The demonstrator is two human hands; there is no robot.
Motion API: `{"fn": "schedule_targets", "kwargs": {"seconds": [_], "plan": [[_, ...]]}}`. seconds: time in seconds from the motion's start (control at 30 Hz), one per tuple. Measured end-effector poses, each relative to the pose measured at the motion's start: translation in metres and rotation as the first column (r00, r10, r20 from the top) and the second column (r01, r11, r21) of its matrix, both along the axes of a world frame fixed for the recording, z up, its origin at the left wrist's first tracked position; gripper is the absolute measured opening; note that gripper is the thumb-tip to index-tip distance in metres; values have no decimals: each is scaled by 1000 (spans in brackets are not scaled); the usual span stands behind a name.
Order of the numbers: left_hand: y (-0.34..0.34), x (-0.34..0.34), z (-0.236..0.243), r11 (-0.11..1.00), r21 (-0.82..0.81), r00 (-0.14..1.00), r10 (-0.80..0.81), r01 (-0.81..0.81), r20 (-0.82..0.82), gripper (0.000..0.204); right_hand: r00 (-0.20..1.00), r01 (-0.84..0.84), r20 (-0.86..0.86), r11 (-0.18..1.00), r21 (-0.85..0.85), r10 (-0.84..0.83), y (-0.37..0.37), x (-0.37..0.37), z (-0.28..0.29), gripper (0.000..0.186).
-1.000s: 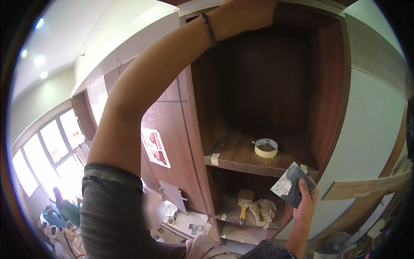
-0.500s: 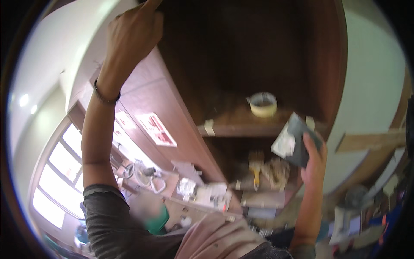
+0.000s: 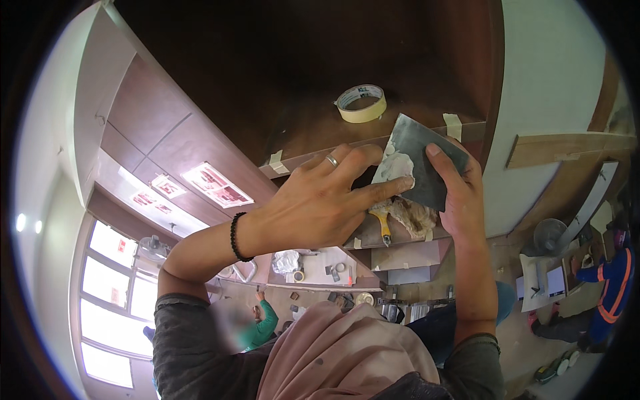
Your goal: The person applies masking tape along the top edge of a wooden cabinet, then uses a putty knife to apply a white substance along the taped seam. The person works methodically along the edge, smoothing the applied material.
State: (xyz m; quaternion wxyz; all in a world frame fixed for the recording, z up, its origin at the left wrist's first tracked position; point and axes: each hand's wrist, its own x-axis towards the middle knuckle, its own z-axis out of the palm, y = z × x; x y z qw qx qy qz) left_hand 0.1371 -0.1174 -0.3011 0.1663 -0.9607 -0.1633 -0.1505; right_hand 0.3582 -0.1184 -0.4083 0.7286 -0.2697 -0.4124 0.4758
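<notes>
My right hand [image 3: 462, 190] grips a thin dark grey square plate [image 3: 430, 157], thumb across its face. White putty [image 3: 397, 167] sits on the plate's left part. My left hand [image 3: 320, 190], with a ring and a beaded bracelet, reaches across from the left. Its fingers are stretched out and apart, one fingertip touching the putty. Behind the hands, a yellow-handled brush [image 3: 383, 229] and a crumpled beige cloth [image 3: 415, 217] lie in the lower shelf space. A roll of pale yellow tape [image 3: 361, 105] rests on the shelf [image 3: 300, 143] above.
The dark wooden cabinet [image 3: 497, 67] rises ahead. Short tape strips [image 3: 453, 125] stick to its shelf edge. A wooden board [image 3: 567, 148] crosses the right wall. Low at left is a person in a green sleeve [image 3: 265, 327]; another in blue clothing [image 3: 610, 287] is far right.
My left hand has come down from the upper left to the putty on the plate. My right hand has moved slightly left and up with the plate. The view has shifted.
</notes>
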Motion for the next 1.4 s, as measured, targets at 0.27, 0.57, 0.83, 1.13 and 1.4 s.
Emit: {"fn": "schedule_targets", "kwargs": {"seconds": [0.27,0.57,0.83,1.13,1.4], "plan": [[3,1,-6,985,-166,998,-50,54,31,72,1000,-5,-8,1000,4,5,3,2,-3,20],[10,1,-11,996,-90,995,-11,20,99,66,1000,19,10,1000,16,-19,2,2,-1,24],[12,-1,-2,995,-89,992,-41,51,115,61,999,27,25,999,22,-27,1,-1,-2,24],[1,-4,24,982,-85,956,-141,168,258,53,975,156,-131,974,-165,-179,0,-8,-11,48],[57,-10,213,658,574,635,-184,-488,751,61,995,36,-96,999,-3,-37,-6,2,5,29]]}}
